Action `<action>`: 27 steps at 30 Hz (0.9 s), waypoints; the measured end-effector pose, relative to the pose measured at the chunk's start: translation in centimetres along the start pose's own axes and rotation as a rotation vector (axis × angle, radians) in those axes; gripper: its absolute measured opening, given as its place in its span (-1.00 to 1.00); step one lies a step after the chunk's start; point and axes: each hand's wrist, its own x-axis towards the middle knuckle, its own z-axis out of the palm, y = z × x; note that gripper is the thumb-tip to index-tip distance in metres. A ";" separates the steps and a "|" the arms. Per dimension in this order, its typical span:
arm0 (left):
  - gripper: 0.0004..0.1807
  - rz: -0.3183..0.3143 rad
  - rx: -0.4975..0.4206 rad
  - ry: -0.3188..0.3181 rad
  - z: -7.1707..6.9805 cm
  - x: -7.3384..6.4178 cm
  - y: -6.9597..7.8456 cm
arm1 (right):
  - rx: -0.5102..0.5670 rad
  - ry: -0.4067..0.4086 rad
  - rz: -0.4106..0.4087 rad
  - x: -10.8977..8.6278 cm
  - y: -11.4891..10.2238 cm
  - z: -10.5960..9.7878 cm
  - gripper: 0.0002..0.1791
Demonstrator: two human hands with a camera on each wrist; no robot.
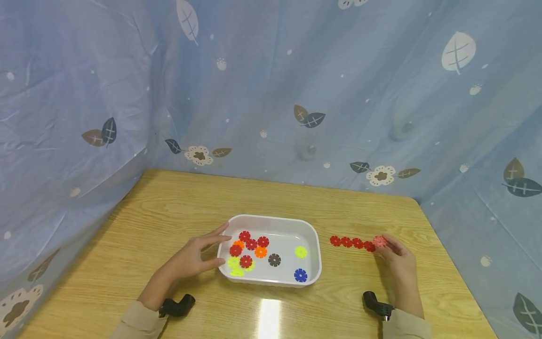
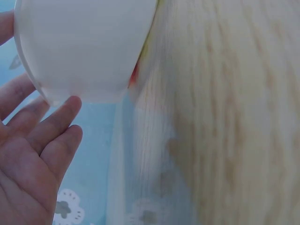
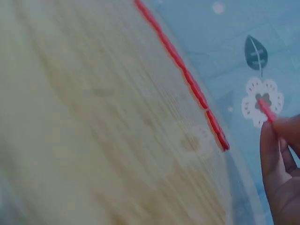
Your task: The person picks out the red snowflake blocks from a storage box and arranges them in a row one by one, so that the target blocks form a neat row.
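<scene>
A white plastic tray (image 1: 311,235) holds several notched snowflake discs in red, orange, yellow, blue and dark grey. My left hand (image 1: 195,254) is at its left end, fingers spread and fingertips right at the rim. In the left wrist view its relaxed fingers (image 2: 58,124) lie against the tray's outer wall. To the right of the tray, several red snowflake discs (image 1: 346,242) form a row flat on the table. My right hand (image 1: 400,263) pinches a pinkish-red snowflake disc (image 1: 379,241) between thumb and fingertips, raised above the table at the row's right end.
The wooden table (image 1: 190,197) is bordered by a blue curtain (image 1: 262,94) with leaf and flower prints behind and at both sides. Black wrist mounts (image 1: 178,306) sit below each hand. Light glares off the table in front of the tray.
</scene>
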 end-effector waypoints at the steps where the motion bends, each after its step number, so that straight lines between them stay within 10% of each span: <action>1: -0.41 0.003 0.003 0.000 0.1 0.0 0.0 | 0.014 0.020 0.006 0.1 0.2 -0.1 -0.41; 12: -0.42 0.016 0.015 0.003 0.3 -0.1 0.0 | -0.341 0.173 -0.140 1.0 2.5 -0.6 -0.56; 27: -0.41 0.011 0.018 0.003 0.3 -0.2 0.2 | -0.576 0.153 -0.260 0.8 2.7 -0.3 -0.55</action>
